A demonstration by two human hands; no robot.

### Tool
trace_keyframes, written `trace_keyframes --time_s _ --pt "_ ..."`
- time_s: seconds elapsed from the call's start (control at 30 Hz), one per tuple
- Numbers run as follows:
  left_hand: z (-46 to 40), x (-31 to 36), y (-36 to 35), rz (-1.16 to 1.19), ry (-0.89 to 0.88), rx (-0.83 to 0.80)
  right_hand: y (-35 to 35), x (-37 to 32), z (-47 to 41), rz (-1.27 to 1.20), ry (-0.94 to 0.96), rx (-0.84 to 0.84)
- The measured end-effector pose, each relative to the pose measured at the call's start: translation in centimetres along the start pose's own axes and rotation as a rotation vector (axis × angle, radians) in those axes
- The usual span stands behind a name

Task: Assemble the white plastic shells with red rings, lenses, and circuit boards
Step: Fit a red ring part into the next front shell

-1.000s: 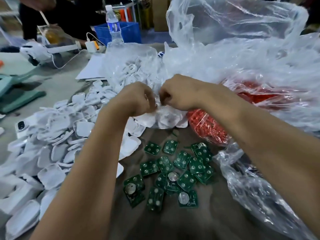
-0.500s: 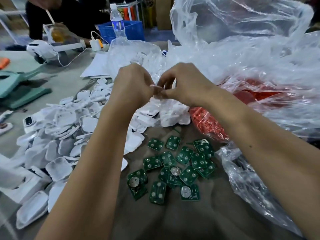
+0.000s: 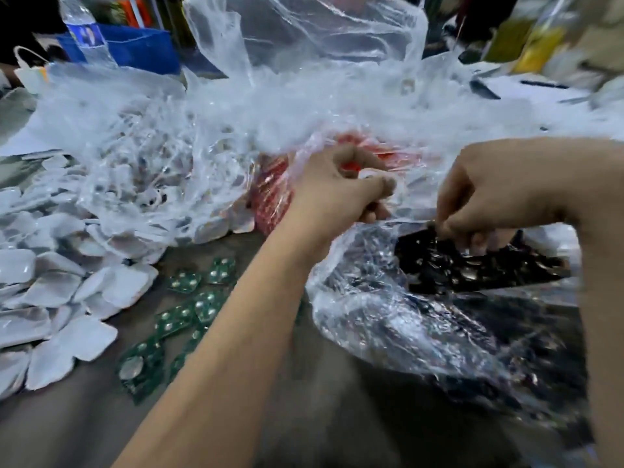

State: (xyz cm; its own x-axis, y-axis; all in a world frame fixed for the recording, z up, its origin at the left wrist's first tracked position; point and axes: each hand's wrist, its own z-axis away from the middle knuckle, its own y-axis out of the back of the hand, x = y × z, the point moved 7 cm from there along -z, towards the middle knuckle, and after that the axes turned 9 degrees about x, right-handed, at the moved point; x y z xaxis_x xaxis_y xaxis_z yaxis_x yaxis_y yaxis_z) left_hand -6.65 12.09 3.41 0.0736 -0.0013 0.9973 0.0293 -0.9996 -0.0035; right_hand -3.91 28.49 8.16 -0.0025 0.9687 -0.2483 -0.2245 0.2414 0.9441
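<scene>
A dark brown-grey worktable (image 3: 337, 417) fills the near part of the scene, crowded at its far side with crumpled clear plastic sheeting (image 3: 304, 96). Beyond that stand a blue crate (image 3: 141, 49) and a water bottle (image 3: 84, 32) at the far left, with blurred yellow and dark shapes at the far right (too smeared to name).

White plastic shells (image 3: 50, 282) lie heaped across the left of the table, some spilling out from under the sheeting. Green circuit boards (image 3: 189, 315) are scattered just right of that heap, partly hidden by the left forearm, and one near board carries a round silvery disc. Red rings (image 3: 270, 197) show through a clear bag in the middle, just left of the left hand.

The left hand (image 3: 337, 190) is raised above the table with its fingers curled; it pinches the plastic rim of a clear bag (image 3: 388, 319) and something red and small shows between thumb and fingers, though the blur hides what exactly. The right hand (image 3: 486, 197) reaches down into the open mouth of that bag at the right, fingertips bunched and touching the dark, glinting lenses (image 3: 472, 265) piled inside; I cannot tell whether it has one pinched. The shells and boards lie well left of both hands.
</scene>
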Motion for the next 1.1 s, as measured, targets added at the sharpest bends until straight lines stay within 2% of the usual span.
trace_keyframes --time_s 0.13,0.27,0.53,0.63,0.73,0.8,0.87,0.93,1.03,1.1 --pt "0.8 -0.5 -3.6 -0.057 -0.02 -0.087 -2.2 2.0 0.7 0.088 -0.025 -0.021" --pt "0.7 -0.5 -3.5 -0.08 -0.018 -0.03 -3.5 1.5 -0.2 0.04 0.061 0.074" --pt "0.2 -0.4 0.1 0.011 0.041 0.102 -2.0 0.9 -0.3 0.024 0.144 0.05" --pt "0.0 -0.4 1.5 0.013 0.029 0.184 0.0 -0.8 0.4 -0.117 0.242 0.077" --pt "-0.2 -0.4 2.7 0.003 0.01 0.271 3.1 -3.2 0.2 -0.455 0.327 0.238" --pt "-0.3 -0.3 3.2 0.004 0.003 0.287 4.4 -4.3 -1.4 -0.6 0.305 0.379" --pt "-0.4 -0.4 3.7 -0.018 0.009 0.29 4.0 -4.5 -4.1 -0.673 0.179 0.463" --pt "-0.8 -0.8 4.3 -0.061 0.02 0.306 2.5 -5.1 -6.3 -0.554 0.102 0.415" --pt "-1.1 -1.2 5.2 -0.087 0.023 0.357 -0.7 -6.9 -8.5 -0.182 0.144 0.205" --pt "-1.2 -1.3 5.7 -0.077 0.016 0.373 -1.4 -7.5 -9.9 -0.013 0.162 0.268"
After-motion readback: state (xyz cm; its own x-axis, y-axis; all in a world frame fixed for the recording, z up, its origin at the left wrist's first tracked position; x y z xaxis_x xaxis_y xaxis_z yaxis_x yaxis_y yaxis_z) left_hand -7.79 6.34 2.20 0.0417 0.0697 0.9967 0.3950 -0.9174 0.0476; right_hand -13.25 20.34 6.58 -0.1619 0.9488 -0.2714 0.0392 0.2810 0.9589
